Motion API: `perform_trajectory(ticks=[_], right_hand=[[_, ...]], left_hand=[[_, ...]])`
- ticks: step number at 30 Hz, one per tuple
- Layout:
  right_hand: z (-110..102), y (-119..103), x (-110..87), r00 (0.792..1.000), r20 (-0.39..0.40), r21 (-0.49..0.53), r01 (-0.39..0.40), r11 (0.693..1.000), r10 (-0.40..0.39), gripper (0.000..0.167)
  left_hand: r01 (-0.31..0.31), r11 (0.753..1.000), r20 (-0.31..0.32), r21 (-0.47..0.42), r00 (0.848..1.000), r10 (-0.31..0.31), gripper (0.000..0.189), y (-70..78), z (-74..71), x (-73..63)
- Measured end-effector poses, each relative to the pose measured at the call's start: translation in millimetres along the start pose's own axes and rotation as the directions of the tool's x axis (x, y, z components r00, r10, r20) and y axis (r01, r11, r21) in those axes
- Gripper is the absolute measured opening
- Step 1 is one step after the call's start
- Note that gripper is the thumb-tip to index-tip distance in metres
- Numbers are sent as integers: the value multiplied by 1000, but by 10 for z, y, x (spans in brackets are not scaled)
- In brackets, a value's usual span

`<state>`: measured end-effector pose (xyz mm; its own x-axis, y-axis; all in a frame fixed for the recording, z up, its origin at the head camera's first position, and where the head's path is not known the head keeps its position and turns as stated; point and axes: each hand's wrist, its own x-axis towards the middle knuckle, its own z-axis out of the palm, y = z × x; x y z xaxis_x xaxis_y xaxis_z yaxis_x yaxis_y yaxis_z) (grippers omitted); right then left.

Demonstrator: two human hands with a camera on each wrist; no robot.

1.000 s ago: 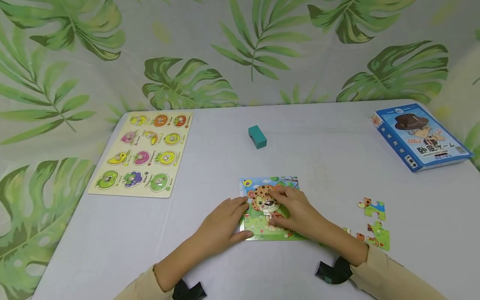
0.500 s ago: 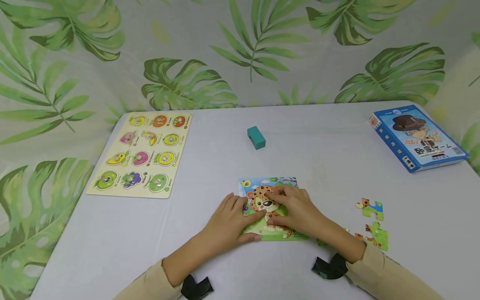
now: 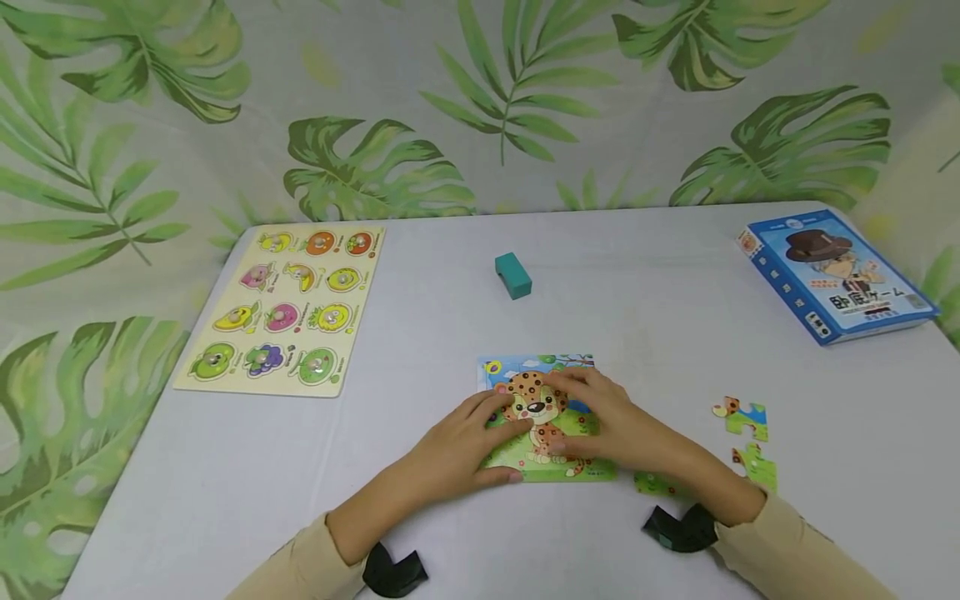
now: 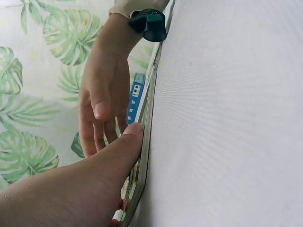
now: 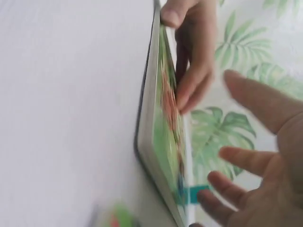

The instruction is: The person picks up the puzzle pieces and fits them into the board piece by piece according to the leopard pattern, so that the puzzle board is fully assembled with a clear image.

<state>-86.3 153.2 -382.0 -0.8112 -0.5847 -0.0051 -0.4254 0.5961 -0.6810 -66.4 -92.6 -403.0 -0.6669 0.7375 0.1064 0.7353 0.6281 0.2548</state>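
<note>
Leopard puzzle [image 3: 546, 437] was laid flat just below the middle of the head frame, on a white table [image 3: 420, 317], with both hands placed over it. The left hand [image 3: 461, 444] was rested on its left side, thumb put near the bottom edge, fingers relaxed and a bit parted, and nothing seemed to be pinched by it. The right hand [image 3: 618, 427] was held over the right side, fingers and thumb spread well apart; going by the right wrist view, nothing was gripped and a gap was left above the puzzle.

Toward the lower right of the frame, a blue-and-green piece [image 3: 745, 417] was left lying, with a mostly green piece [image 3: 757, 468] set below it and a green bit [image 3: 655, 483] partly covered by the sleeve side of the right arm [image 3: 716, 475].

Best guess, fitting pieces was the step in hand, with the puzzle being steadied from the left. For the next move, one of those loose ones would probably need to be picked up and its knobs lined up; no vacant slot could be made out under the fingers, tbh.
</note>
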Motion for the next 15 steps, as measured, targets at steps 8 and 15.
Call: perform_trajectory(ticks=[8,15], right_hand=[[-429,4,-404,977,-212,76,-22,997,37,74],[-683,228,-841,897,-434,-14,-96,995,81,82]], left_hand=[[20,1000,19,-12,1000,-20,60,3,6,0],[33,999,26,-28,999,-32,60,2,15,-5]])
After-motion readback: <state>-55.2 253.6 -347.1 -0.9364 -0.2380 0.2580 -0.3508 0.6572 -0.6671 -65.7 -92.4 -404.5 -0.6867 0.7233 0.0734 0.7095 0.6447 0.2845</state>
